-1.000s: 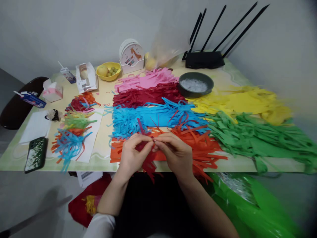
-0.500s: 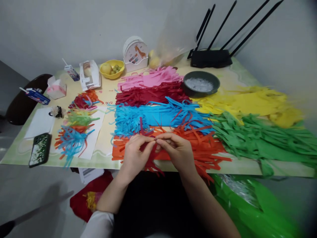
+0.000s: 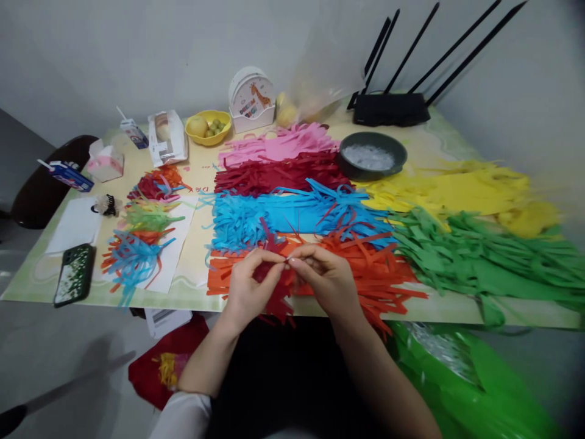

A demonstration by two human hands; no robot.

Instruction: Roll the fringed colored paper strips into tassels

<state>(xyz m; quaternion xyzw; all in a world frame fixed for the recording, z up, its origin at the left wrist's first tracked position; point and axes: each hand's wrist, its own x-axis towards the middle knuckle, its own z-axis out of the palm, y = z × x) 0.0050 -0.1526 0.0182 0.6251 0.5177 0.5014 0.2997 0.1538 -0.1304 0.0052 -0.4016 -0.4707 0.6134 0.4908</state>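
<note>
My left hand (image 3: 256, 283) and my right hand (image 3: 326, 277) meet fingertip to fingertip above the orange fringed paper (image 3: 377, 277) at the table's front edge. Thumb and forefinger of each are pinched together. Dark red fringed paper (image 3: 278, 302) hangs below my left fingers, and more of its strips stick up behind them; my left hand grips it. A tiny pale bit shows at the right fingertips, too small to name. Just beyond lies blue fringed paper (image 3: 292, 213), then a dark red fringed stack (image 3: 283, 174) and a pink one (image 3: 283, 145).
Yellow (image 3: 475, 189) and green fringed paper (image 3: 479, 259) spread rightward. A dark bowl (image 3: 397, 160) of clear pieces stands near a router (image 3: 390, 110). Finished-looking multicolour tassels (image 3: 132, 256), a phone (image 3: 74, 274) and a fruit bowl (image 3: 208, 139) are leftward. A green bag (image 3: 479, 390) hangs below.
My fingers have shifted slightly at the pinch, and a pale bit now shows at the right fingertips. The dark red strips between my hands have swung a little. Other things stay put.
</note>
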